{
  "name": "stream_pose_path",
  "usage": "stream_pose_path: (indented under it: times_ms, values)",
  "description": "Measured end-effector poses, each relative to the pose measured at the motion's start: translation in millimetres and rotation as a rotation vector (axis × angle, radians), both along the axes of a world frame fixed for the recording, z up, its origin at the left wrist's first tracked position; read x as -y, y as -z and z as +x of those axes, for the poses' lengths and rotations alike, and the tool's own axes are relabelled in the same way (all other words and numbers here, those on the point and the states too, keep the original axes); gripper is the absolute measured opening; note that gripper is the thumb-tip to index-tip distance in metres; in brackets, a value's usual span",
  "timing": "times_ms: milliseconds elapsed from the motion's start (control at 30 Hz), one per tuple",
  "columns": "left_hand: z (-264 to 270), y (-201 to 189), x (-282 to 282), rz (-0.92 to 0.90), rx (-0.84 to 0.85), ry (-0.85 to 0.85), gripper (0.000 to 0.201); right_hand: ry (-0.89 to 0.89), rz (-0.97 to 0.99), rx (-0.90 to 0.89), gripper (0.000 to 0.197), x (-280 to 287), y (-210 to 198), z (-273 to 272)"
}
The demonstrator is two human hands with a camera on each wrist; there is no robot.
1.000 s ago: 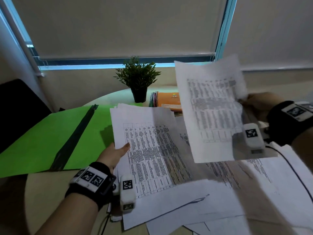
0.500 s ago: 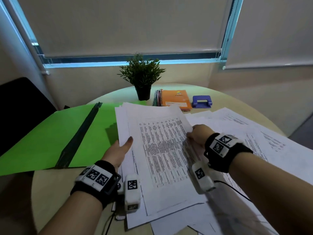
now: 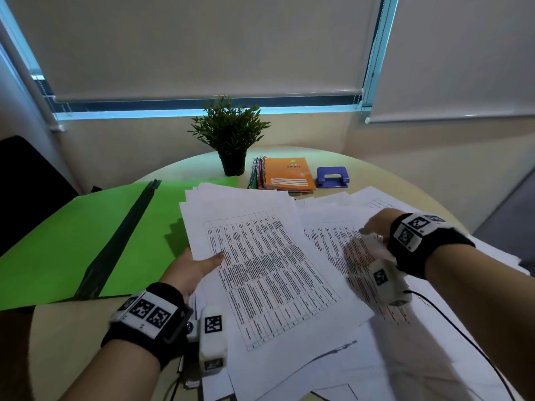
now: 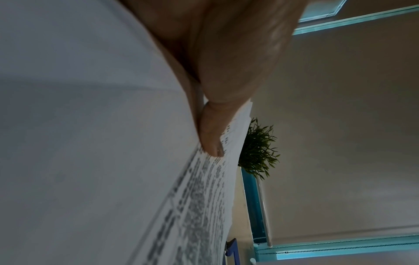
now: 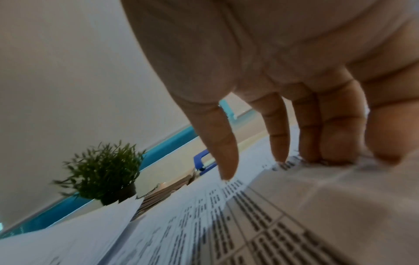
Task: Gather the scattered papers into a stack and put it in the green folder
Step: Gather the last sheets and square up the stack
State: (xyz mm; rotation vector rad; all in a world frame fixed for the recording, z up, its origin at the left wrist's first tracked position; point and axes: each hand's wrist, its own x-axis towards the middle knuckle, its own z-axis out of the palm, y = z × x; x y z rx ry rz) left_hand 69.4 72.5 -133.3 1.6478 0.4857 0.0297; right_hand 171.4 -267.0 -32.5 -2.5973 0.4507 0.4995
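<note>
An open green folder lies flat on the left of the round table. Beside it is the gathered paper stack, its top sheet printed with a table. My left hand grips the stack's left edge, thumb on top and fingers hidden beneath. My right hand hovers palm down over a loose printed sheet to the right of the stack, and its straight fingers point down, tips touching the sheet. It holds nothing. More loose papers spread under and beyond my right arm.
At the back of the table stand a potted plant, a pile of spiral notebooks and a blue hole punch. A black chair is at the left. A thin black cable trails over the papers on the right.
My right hand laid the sheet it held in the air onto the stack, let go, and moved right to a loose sheet. My left hand kept its grip.
</note>
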Motion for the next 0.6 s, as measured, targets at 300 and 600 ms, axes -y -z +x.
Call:
stream_pose_path:
  times_ms: [300,600]
  values:
    - [-1,-2,2,0.006,-0.004,0.004,0.057,-0.19,-0.234,-0.072,0.045,7,6,-8]
    - [-4,-7,1,-0.03,-0.002,0.012,0.073,-0.198,-0.267,0.12,0.039,28,6,9]
